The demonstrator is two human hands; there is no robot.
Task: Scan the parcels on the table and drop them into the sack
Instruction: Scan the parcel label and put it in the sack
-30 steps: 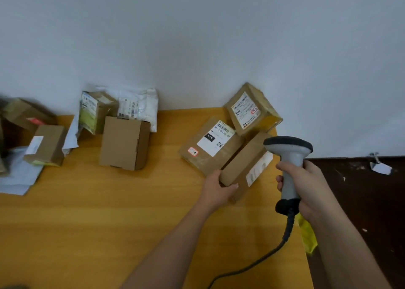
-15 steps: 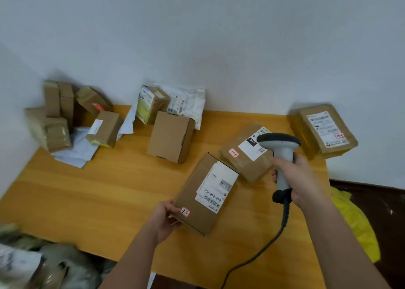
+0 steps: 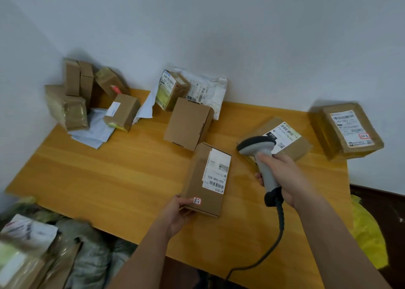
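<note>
A long cardboard parcel (image 3: 207,180) lay flat on the wooden table (image 3: 109,179), near its front edge, its long axis running from 6 to 12 o'clock with a slight lean toward 1. Its white shipping label (image 3: 216,172) faced up, barcode at the near end. The near left corner was gripped by the left hand (image 3: 178,214), thumb on top beside a small red-edged sticker (image 3: 197,200). At 3 o'clock from the parcel, a grey handheld barcode scanner (image 3: 262,157) was held by its handle in the curled fingers of the right hand (image 3: 282,177), its head turned toward 10 o'clock. Beyond the scanner, at 1 o'clock, a labelled flat parcel (image 3: 282,138) lay. An open sack (image 3: 87,256) at 8 o'clock, below the table edge, held blurred packages (image 3: 24,245).
</note>
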